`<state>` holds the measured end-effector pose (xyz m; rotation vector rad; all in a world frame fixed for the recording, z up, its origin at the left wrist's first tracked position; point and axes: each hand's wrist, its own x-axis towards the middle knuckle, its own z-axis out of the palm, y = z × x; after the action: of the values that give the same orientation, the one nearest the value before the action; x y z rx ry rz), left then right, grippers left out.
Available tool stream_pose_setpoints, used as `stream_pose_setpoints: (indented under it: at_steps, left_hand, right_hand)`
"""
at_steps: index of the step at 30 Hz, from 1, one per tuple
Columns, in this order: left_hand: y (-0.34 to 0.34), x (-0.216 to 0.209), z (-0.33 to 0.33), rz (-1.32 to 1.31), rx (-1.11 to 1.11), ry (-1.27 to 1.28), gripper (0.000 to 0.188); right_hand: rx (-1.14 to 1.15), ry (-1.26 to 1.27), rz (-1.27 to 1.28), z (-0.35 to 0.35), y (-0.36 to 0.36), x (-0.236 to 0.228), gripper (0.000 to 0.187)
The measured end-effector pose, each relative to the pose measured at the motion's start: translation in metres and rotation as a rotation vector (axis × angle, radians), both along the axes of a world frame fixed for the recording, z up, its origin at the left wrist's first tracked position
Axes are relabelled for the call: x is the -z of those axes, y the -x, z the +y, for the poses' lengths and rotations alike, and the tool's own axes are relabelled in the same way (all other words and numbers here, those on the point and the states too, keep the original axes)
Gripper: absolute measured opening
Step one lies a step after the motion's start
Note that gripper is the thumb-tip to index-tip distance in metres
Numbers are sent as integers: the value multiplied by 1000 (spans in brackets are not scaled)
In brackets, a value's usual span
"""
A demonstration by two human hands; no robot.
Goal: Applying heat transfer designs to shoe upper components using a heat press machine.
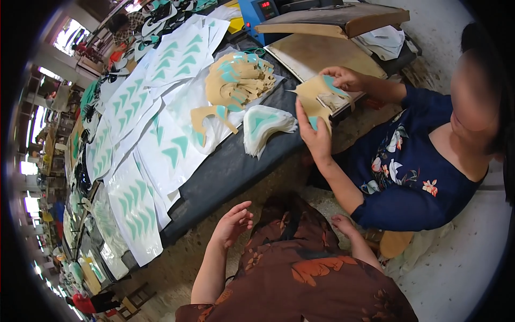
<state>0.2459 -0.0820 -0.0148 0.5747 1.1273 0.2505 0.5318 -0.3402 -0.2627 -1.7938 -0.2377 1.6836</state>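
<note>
My left hand [233, 222] is held in front of my body, just off the near edge of the table. Its fingers are apart and loosely bent, with nothing in them. Lower at my right side is my right hand [343, 224], its fingers curled in and no object showing in it. Closest to my left hand on the table is a stack of curved translucent pieces [268, 126] with green shapes. Behind it sits a heap of tan curved pieces [230, 80] with green patches. A single tan curved piece [201, 121] lies beside the heap.
White sheets [171, 147] printed with green shapes cover the dark table [214, 185]. A co-worker [407, 161] at the right holds tan pieces [311, 96] in both hands. Behind those hands stands a press with its lid [332, 21] raised. A small stool [397, 242] is beside the co-worker.
</note>
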Motion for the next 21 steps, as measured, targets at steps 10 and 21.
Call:
stream_pose_setpoints:
  at_steps: [10, 21]
  left_hand:
    - [4, 3, -10, -8, -52, 20, 32]
    - [19, 13, -38, -47, -167, 80, 31]
  right_hand:
    - [-49, -2, -75, -1, -1, -11, 27]
    - [26, -32, -56, -9, 4, -20, 22]
